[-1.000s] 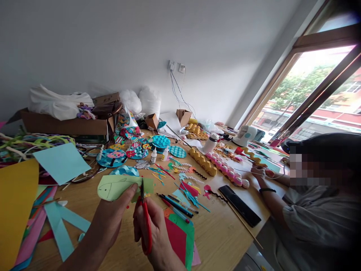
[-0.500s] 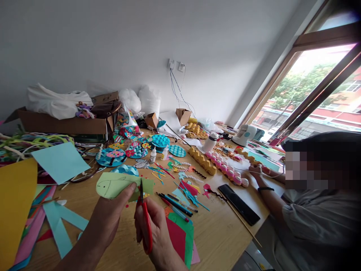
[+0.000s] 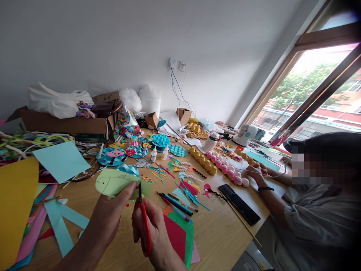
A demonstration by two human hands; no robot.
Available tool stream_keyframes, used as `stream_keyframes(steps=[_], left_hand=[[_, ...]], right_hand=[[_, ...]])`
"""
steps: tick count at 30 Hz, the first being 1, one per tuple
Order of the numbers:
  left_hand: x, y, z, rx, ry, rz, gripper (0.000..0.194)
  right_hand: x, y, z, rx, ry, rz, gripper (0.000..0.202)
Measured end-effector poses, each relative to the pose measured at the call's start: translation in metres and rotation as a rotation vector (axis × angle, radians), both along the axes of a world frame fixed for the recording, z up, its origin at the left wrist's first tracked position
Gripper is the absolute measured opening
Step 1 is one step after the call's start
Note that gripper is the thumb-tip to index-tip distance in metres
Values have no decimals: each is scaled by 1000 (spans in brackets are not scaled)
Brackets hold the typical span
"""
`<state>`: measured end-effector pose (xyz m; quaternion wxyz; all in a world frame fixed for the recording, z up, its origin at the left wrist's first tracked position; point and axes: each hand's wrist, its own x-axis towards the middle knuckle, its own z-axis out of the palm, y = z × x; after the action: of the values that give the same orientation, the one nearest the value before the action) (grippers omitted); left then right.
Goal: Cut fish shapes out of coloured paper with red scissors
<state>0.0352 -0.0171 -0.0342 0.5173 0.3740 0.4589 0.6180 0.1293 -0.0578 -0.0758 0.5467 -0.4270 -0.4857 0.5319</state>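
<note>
My left hand (image 3: pixel 114 207) pinches a piece of light green paper (image 3: pixel 115 183) between thumb and fingers. A fish with an eye and a fin is drawn on the paper, and its left end has a rounded edge. Closed round the red handles of a pair of scissors (image 3: pixel 146 229), my right hand (image 3: pixel 156 226) holds them upright. The dark blades meet the paper just right of my left thumb. How far the blades are apart I cannot make out. Pens (image 3: pixel 179 206) lie just right of the scissors, with red paper (image 3: pixel 175 238) and green paper (image 3: pixel 189 241) below.
Glue bottles (image 3: pixel 153 154), blue decorated discs (image 3: pixel 111 155) and paper scraps lie beyond my hands. Light blue sheets (image 3: pixel 62 162) and yellow paper (image 3: pixel 18 210) are at left. A phone (image 3: pixel 239 204) and wooden stick (image 3: pixel 244 223) lie at right, near a seated person (image 3: pixel 318 214).
My right hand and the scissors have shifted slightly left and down against the paper. The paper has tilted a little in my left hand. The person at right has moved slightly.
</note>
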Motion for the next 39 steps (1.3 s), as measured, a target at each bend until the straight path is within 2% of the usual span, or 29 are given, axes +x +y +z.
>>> stream_keyframes(steps=[3, 8, 16, 25, 39], left_hand=[[2, -2, 3, -14, -24, 37, 14], [7, -3, -3, -13, -122, 33, 14], [8, -6, 5, -87, -80, 53, 17], [6, 0, -11, -40, -147, -5, 21], [-5, 5, -8, -37, -114, -118, 20]], right_hand=[[-1, -1, 3, 17, 2, 10, 51], [-1, -2, 5, 13, 21, 22, 50], [-1, -1, -6, 24, 22, -7, 56], [0, 0, -8, 16, 51, 18, 59], [8, 1, -8, 14, 38, 52, 59]])
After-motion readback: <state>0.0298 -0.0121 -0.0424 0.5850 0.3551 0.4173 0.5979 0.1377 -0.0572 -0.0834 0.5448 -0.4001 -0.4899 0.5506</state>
